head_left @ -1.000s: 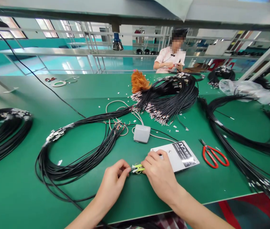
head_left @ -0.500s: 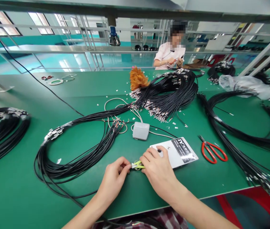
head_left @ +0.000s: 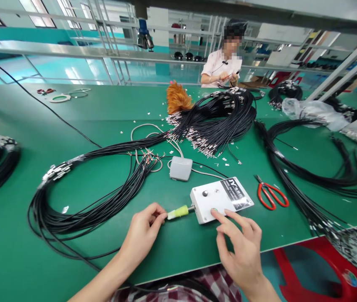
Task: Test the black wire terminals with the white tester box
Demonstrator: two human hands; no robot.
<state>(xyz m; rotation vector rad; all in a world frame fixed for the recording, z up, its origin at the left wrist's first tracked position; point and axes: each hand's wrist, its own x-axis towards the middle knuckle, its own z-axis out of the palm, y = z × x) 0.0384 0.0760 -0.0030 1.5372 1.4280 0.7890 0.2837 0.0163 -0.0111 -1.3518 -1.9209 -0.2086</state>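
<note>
My left hand (head_left: 147, 224) is closed in a pinch on the end of a black cable, mostly hidden by the fingers. A whitish tip shows between those fingers and a yellow-green sleeve (head_left: 180, 211). That sleeve sits on a metal shaft out of the left side of a white control box (head_left: 197, 207) with a black knob (head_left: 205, 193) and a dark printed label. My right hand (head_left: 241, 243) is open, its fingers spread, the index fingertip at a green button on the box's front part. A looped bundle of black cables (head_left: 71, 220) lies left of my hands.
A grey pedal-like block (head_left: 181, 168) stands behind the box. Red-handled scissors (head_left: 272, 195) lie to its right. Beyond are a large black cable pile (head_left: 219, 121) and an orange fluffy thing (head_left: 178, 98). More cables (head_left: 311, 167) lie right. A co-worker (head_left: 221, 69) is across the table.
My right hand has left the yellow-green sleeve, moved right and spread its fingers, with the index at the box's button. The left hand keeps its pinch. The view has shifted slightly.
</note>
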